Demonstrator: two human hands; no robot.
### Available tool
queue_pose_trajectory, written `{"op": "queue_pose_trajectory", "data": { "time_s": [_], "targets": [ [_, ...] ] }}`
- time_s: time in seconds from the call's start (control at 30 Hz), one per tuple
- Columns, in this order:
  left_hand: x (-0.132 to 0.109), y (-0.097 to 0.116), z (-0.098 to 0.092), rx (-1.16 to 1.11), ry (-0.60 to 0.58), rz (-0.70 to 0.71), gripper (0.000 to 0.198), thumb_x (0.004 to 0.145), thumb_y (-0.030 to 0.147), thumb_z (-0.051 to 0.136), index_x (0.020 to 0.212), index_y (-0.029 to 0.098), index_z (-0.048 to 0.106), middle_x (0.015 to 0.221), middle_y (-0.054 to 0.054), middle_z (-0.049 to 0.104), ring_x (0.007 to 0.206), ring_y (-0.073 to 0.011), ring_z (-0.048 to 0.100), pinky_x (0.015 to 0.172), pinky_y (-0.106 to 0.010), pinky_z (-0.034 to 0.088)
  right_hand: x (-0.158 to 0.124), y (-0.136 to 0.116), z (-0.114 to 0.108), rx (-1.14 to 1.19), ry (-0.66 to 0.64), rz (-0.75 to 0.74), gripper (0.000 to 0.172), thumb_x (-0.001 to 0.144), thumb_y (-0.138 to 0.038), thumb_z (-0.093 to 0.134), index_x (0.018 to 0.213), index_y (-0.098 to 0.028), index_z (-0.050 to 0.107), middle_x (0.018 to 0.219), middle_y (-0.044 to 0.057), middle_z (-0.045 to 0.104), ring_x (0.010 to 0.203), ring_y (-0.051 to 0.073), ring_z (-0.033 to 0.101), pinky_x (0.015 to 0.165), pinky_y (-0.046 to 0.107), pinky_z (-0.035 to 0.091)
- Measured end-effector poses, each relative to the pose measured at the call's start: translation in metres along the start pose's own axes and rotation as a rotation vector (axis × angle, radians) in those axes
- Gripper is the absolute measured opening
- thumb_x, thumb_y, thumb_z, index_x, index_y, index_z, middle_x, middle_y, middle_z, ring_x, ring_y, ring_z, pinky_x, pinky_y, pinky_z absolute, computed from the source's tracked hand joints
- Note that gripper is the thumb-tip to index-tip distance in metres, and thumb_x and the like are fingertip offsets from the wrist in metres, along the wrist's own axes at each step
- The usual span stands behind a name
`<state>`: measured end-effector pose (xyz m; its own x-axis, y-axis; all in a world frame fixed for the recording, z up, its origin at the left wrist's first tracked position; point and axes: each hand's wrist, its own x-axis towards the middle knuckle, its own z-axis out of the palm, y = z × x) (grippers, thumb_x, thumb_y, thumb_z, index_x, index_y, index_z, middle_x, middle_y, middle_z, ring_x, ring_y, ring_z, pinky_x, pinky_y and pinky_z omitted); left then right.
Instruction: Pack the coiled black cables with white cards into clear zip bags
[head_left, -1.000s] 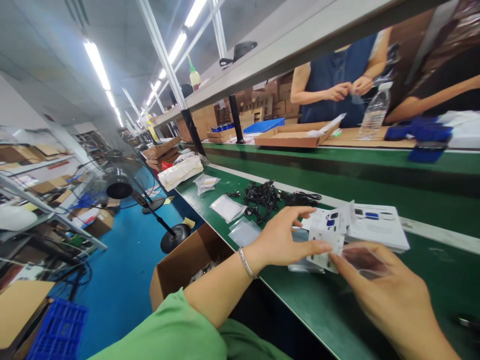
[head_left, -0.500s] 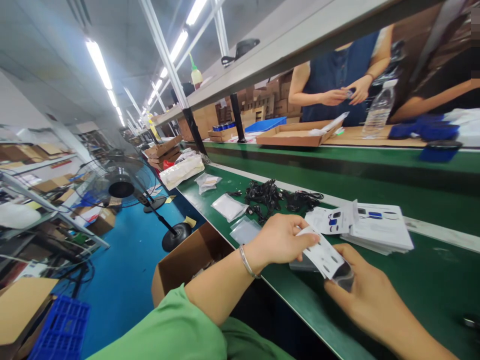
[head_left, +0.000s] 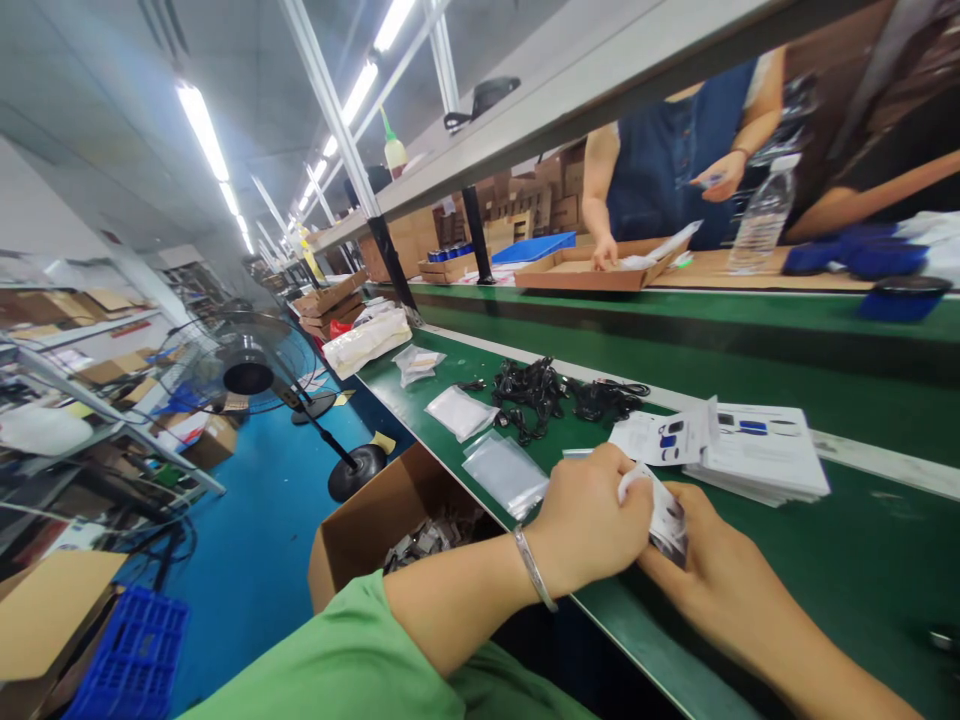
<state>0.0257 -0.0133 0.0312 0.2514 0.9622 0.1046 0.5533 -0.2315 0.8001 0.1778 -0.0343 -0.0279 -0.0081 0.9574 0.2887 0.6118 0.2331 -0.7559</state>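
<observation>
My left hand (head_left: pixel 592 515) is closed on one end of a printed paper leaflet (head_left: pixel 664 508), over the front edge of the green bench. Gripping the other end is my right hand (head_left: pixel 709 550), with a dark, shiny patch under its fingers that I cannot make out. The leaflet is bent between the two hands and partly hidden by them. Just behind them lies a stack of printed leaflets (head_left: pixel 772 455), the front one folded open. Clear plastic bags (head_left: pixel 506 475) lie left of my left hand, near a pile of black cables (head_left: pixel 529 390).
White packets (head_left: pixel 460 412) lie farther left on the bench. An open cardboard box (head_left: pixel 352 530) with small items stands below its edge. Across the bench a co-worker (head_left: pixel 675 160) reaches into a shallow carton (head_left: pixel 555 275). A fan (head_left: pixel 247 375) stands on the blue floor.
My left hand has moved right and down toward my right hand, and the leaflet between them has gone from flat to bent. More of the clear bags shows. The co-worker's hand has lowered into the carton.
</observation>
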Motion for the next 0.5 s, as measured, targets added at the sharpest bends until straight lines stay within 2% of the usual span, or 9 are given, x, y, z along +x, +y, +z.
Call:
{"op": "queue_pose_trajectory", "data": {
  "time_s": [0.07,0.23,0.33,0.43,0.5],
  "targets": [
    [-0.003,0.0,-0.001,0.085,-0.023,0.049,0.017,0.095,0.038,0.058,0.088,0.023,0.057,0.075,0.0,0.064,0.077,-0.0197,0.062,0.079,-0.032,0.051,0.001,0.004,0.0,0.0,0.001,-0.014,0.036,0.072,-0.053,0.059,0.098,-0.028,0.054,0.074,0.006,0.072,0.057,0.026,0.066,0.05,0.038,0.05],
    [-0.002,-0.001,-0.009,0.067,-0.156,0.037,0.036,0.09,0.046,0.066,0.068,0.022,0.051,0.066,0.004,0.05,0.068,-0.0151,0.047,0.068,-0.029,0.04,-0.001,0.014,0.006,-0.059,0.034,-0.14,0.033,0.075,-0.048,0.06,0.099,-0.026,0.058,0.086,0.011,0.075,0.077,0.032,0.073,0.062,0.042,0.056],
    [0.005,-0.007,-0.009,0.117,-0.172,0.071,0.035,0.086,0.043,0.071,0.063,0.021,0.056,0.071,0.002,0.052,0.077,-0.0168,0.052,0.071,-0.028,0.041,-0.004,0.022,0.011,-0.133,0.074,-0.248,0.027,0.079,-0.046,0.061,0.096,-0.026,0.059,0.086,0.01,0.072,0.082,0.032,0.072,0.067,0.043,0.056],
    [0.014,-0.013,-0.011,0.064,-0.318,0.119,0.033,0.085,0.039,0.075,0.062,0.02,0.061,0.074,-0.001,0.057,0.086,-0.0185,0.058,0.074,-0.026,0.044,-0.006,0.026,0.013,-0.165,0.086,-0.325,0.021,0.083,-0.045,0.061,0.094,-0.027,0.057,0.085,0.009,0.07,0.081,0.031,0.071,0.066,0.042,0.056],
    [0.019,-0.016,-0.017,-0.044,-0.451,0.1,0.042,0.089,0.042,0.074,0.058,0.018,0.058,0.07,0.0,0.057,0.08,-0.0163,0.056,0.072,-0.025,0.045,-0.006,0.027,0.012,-0.175,0.105,-0.347,0.021,0.084,-0.042,0.06,0.097,-0.026,0.057,0.084,0.008,0.07,0.08,0.03,0.071,0.065,0.041,0.056]
  ]
}}
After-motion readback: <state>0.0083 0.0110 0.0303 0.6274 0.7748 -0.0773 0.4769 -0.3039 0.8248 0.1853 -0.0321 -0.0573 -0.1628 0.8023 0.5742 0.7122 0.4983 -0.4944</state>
